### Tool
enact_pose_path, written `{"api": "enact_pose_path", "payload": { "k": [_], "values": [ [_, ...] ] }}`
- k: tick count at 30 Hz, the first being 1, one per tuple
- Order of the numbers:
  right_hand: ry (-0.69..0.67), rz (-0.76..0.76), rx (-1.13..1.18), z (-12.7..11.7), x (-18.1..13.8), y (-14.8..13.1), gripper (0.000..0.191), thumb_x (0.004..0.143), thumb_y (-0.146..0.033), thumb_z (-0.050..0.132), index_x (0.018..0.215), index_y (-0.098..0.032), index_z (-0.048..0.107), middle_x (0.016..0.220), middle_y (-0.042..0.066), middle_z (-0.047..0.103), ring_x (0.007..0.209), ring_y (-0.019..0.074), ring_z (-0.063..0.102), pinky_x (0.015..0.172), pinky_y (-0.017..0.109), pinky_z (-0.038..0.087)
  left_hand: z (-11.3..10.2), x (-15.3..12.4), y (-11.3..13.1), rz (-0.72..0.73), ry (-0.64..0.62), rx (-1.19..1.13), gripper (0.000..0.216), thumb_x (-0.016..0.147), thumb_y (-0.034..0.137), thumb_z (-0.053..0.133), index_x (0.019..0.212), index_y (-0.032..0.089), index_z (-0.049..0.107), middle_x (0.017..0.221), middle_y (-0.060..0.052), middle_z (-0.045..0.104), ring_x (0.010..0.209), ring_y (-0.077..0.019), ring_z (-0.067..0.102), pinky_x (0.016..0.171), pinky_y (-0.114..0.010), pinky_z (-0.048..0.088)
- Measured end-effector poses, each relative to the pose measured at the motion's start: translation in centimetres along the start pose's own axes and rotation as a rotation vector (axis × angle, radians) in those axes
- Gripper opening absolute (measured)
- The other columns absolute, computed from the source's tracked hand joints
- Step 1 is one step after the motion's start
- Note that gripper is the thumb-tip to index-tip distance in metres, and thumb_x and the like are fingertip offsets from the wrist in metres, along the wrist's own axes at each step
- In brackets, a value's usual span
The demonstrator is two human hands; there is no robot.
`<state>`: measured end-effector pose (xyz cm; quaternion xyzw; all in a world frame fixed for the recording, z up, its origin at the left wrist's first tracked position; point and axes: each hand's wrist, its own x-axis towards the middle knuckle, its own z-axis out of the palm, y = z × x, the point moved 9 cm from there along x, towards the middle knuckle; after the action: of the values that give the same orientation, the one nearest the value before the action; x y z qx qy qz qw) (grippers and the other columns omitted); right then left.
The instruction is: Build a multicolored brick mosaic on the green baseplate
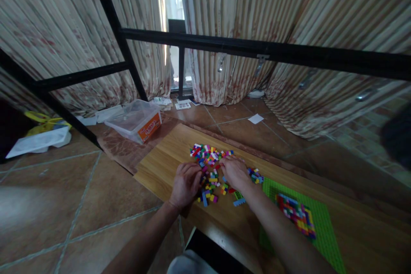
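Loose toy building bricks (210, 154) in many colours lie scattered on a wooden bench top. My left hand (186, 183) rests at the left edge of the pile, its fingers curled in toward dark and purple bricks; what they hold, if anything, is hidden. Over the right part of the pile is my right hand (234, 172), fingertips drawn together beside a small red brick; whether one is between them I cannot make out. Under my right forearm lies a green baseplate (327, 227), bearing a block of multicoloured bricks (297, 214) pressed together.
A clear plastic bin (128, 120) with an orange label stands on the floor beyond the bench (160, 158). Black metal rails (224, 45) run in front of striped curtains (237, 8). A white tray (41, 141) and a yellow bag (41, 117) lie at the left.
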<state>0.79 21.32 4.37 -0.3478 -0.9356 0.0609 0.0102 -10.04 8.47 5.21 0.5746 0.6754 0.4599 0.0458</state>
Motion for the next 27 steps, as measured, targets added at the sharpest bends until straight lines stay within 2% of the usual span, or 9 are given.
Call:
{"api": "enact_pose_path", "payload": {
  "k": [3, 6, 9, 11, 15, 18, 20, 23, 27],
  "values": [
    [0.036, 0.005, 0.039, -1.0, -0.7, -0.2, 0.025, 0.091, -0.021, 0.044, 0.096, -0.023, 0.068, 0.103, 0.005, 0.067, 0.101, 0.0192, 0.056, 0.092, 0.031, 0.032, -0.6, -0.7, -0.3, -0.114, 0.092, -0.11, 0.017, 0.089, 0.026, 0.053, 0.1, 0.022, 0.065, 0.105, -0.007, 0.067, 0.099, -0.0202, 0.06, 0.089, -0.038, 0.047],
    [-0.006, 0.0, 0.024, -0.6, -1.2, -0.5, 0.024, 0.09, -0.019, 0.045, 0.096, -0.022, 0.068, 0.1, 0.006, 0.068, 0.099, 0.02, 0.057, 0.091, 0.032, 0.033, -0.7, -1.7, -0.2, -0.237, 0.183, -0.27, 0.016, 0.087, 0.028, 0.056, 0.099, 0.022, 0.065, 0.1, -0.006, 0.067, 0.094, -0.0187, 0.061, 0.084, -0.033, 0.049],
    [-0.052, 0.0, -0.003, 0.3, -1.4, -0.5, 0.024, 0.089, -0.017, 0.045, 0.092, -0.02, 0.069, 0.096, 0.007, 0.069, 0.096, 0.0202, 0.059, 0.089, 0.032, 0.035, -0.2, -2.2, -0.2, -0.343, 0.223, -0.393, 0.017, 0.085, 0.03, 0.059, 0.098, 0.022, 0.067, 0.095, -0.004, 0.067, 0.087, -0.0167, 0.061, 0.079, -0.029, 0.048],
    [-0.033, 0.015, 0.027, 0.2, -1.4, -0.4, 0.023, 0.088, -0.017, 0.047, 0.092, -0.02, 0.069, 0.096, 0.006, 0.069, 0.095, 0.0196, 0.059, 0.088, 0.031, 0.036, 0.4, -2.3, -0.3, -0.416, 0.225, -0.516, 0.019, 0.084, 0.032, 0.06, 0.098, 0.021, 0.068, 0.094, -0.004, 0.068, 0.086, -0.0162, 0.061, 0.079, -0.028, 0.048],
    [0.077, 0.025, 0.274, -1.9, -2.1, -1.5, 0.022, 0.089, -0.018, 0.049, 0.094, -0.022, 0.069, 0.095, 0.004, 0.07, 0.091, 0.0164, 0.061, 0.084, 0.027, 0.04, 2.4, -2.3, -0.7, -0.646, 0.181, -0.894, 0.022, 0.079, 0.032, 0.066, 0.095, 0.017, 0.068, 0.088, -0.004, 0.07, 0.082, -0.0149, 0.063, 0.077, -0.025, 0.049],
    [0.114, -0.091, 0.526, -3.6, -3.1, -3.9, 0.023, 0.089, -0.02, 0.049, 0.1, -0.024, 0.069, 0.094, 0.001, 0.07, 0.087, 0.0148, 0.062, 0.081, 0.026, 0.043, 4.1, -2.5, -0.2, -0.869, 0.153, -1.193, 0.018, 0.082, 0.03, 0.063, 0.089, 0.014, 0.069, 0.087, -0.005, 0.07, 0.079, -0.0132, 0.064, 0.077, -0.023, 0.051],
    [0.132, -0.148, 0.611, -4.3, -3.7, -4.8, 0.025, 0.09, -0.02, 0.049, 0.103, -0.026, 0.068, 0.097, 0.001, 0.07, 0.09, 0.015, 0.062, 0.083, 0.027, 0.044, 4.8, -2.7, 0.3, -1.006, 0.15, -1.345, 0.015, 0.085, 0.025, 0.059, 0.085, 0.013, 0.069, 0.083, -0.005, 0.069, 0.073, -0.0116, 0.064, 0.074, -0.022, 0.052],
    [0.172, -0.098, 0.544, -4.0, -4.5, -3.9, 0.026, 0.091, -0.02, 0.046, 0.1, -0.025, 0.07, 0.097, 0.003, 0.07, 0.091, 0.0162, 0.061, 0.084, 0.028, 0.043, 4.8, -3.2, 0.2, -1.156, 0.179, -1.401, 0.01, 0.083, 0.014, 0.059, 0.08, 0.011, 0.068, 0.074, -0.005, 0.067, 0.062, -0.0079, 0.06, 0.062, -0.016, 0.051],
    [0.057, -0.073, 0.269, -1.0, -5.1, -2.9, 0.023, 0.09, -0.02, 0.049, 0.09, -0.025, 0.071, 0.088, 0.003, 0.068, 0.091, 0.0191, 0.058, 0.086, 0.031, 0.038, 3.7, -4.6, -1.4, -1.249, 0.229, -1.325, 0.011, 0.082, 0.011, 0.057, 0.076, 0.01, 0.066, 0.065, -0.003, 0.063, 0.053, -0.0064, 0.056, 0.048, -0.014, 0.046]
  ]
}}
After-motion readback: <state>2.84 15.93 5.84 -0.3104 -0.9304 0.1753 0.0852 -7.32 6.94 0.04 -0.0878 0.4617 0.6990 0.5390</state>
